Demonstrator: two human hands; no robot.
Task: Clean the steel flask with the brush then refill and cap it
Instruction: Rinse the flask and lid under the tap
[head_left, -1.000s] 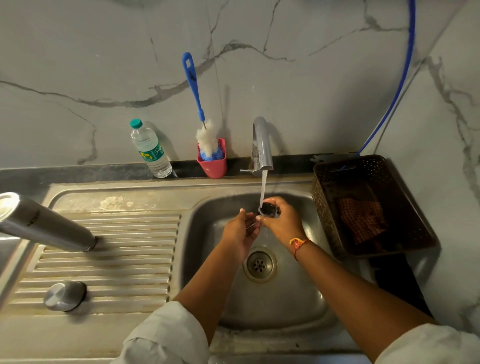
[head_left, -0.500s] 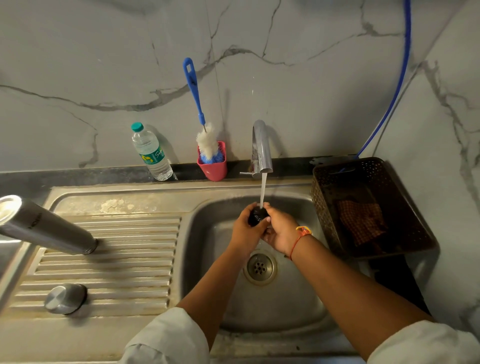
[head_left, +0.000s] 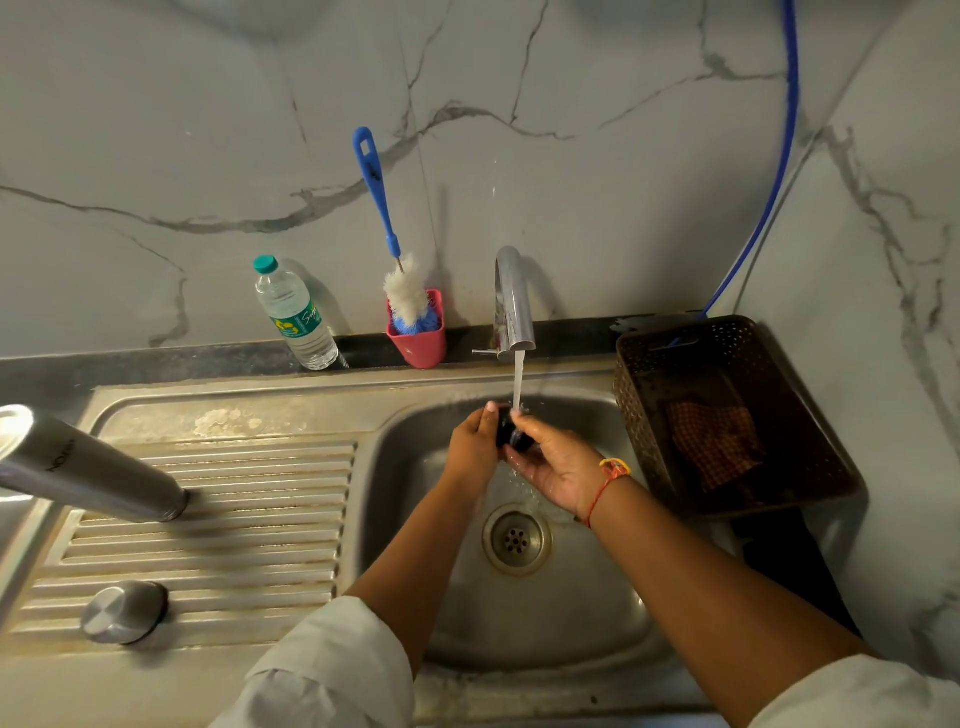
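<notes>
Since it is rigid, wet steel, the flask (head_left: 88, 465) standing open on the drainboard (head_left: 208, 519) is judged slippery and best gripped mid-body. A small dark part (head_left: 511, 434) is clasped between left hand (head_left: 470, 449) and right hand (head_left: 558, 467) under the tap (head_left: 511, 304). The cap (head_left: 124, 610) is handled likewise.

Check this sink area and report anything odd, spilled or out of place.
Nothing is spilled or broken. A whitish crusty patch stains the drainboard's back edge. The flask stands open, its steel cap off beside it. Both hands rinse a small dark part under the tap.
</notes>
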